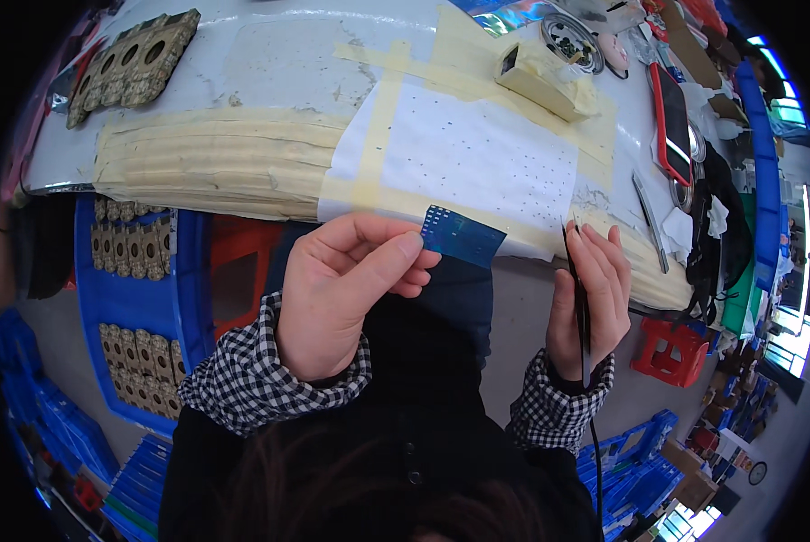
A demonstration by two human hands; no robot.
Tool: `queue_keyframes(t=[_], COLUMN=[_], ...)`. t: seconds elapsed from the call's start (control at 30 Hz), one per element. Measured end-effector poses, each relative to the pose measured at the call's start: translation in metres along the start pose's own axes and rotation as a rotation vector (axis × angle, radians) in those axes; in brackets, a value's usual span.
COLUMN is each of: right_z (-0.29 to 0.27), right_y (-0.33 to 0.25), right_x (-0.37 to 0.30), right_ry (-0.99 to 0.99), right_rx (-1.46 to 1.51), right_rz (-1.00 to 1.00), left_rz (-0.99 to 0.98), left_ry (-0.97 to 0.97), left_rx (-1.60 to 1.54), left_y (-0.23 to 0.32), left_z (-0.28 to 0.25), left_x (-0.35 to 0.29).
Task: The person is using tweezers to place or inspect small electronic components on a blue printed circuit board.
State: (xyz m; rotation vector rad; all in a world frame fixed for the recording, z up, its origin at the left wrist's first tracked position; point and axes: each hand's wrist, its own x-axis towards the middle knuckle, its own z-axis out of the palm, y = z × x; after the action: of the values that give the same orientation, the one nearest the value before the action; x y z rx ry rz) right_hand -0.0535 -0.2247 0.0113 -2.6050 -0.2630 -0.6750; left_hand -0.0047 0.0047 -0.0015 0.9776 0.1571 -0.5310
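Observation:
Pinched between thumb and fingers of my left hand [337, 294] is a small dark blue sheet [463, 238], with rows of tiny pale squares along its left end. The sheet is held just off the table's near edge. My right hand [603, 294], to the right of it, is closed around a slim black pen-like tool [583, 316], its pointed tip facing the table. A black cord [596, 452] runs down below the tool's lower end. Beyond both hands, a white paper [477, 149] dotted with small dark specks is taped to the table.
Camouflage-patterned parts [138, 68] lie at the far left; several more fill a blue tray [134, 307] below. A cream block [549, 81], a red-edged phone [671, 126] and a thin metal tool [650, 221] rest at the right. A red stool [671, 352] stands beyond my right hand.

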Motion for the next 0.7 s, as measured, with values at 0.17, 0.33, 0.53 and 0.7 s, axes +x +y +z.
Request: queue_keyframes(t=[0.17,0.33,0.53,0.7], right_z=[-0.001,-0.001,-0.019,-0.031], right_y=[0.003,0.006,0.001,0.009], right_x=[-0.001,0.003,0.022,0.024], right_ry=[-0.040,-0.066,-0.270,-0.313], right_rx=[-0.023,-0.078,-0.150,0.005], right_rz=[0.016,-0.013,-0.112,-0.091], left_rz=[0.000,-0.004,-0.008,0.002], left_ry=[-0.004,-0.004,-0.015,0.011], left_rx=[-0.046,-0.053,-0.040,0.001], left_y=[0.000,0.001,0.000,0.001], left_z=[-0.003,-0.003,-0.002,-0.001], left_x=[0.000,0.000,0.000,-0.001])
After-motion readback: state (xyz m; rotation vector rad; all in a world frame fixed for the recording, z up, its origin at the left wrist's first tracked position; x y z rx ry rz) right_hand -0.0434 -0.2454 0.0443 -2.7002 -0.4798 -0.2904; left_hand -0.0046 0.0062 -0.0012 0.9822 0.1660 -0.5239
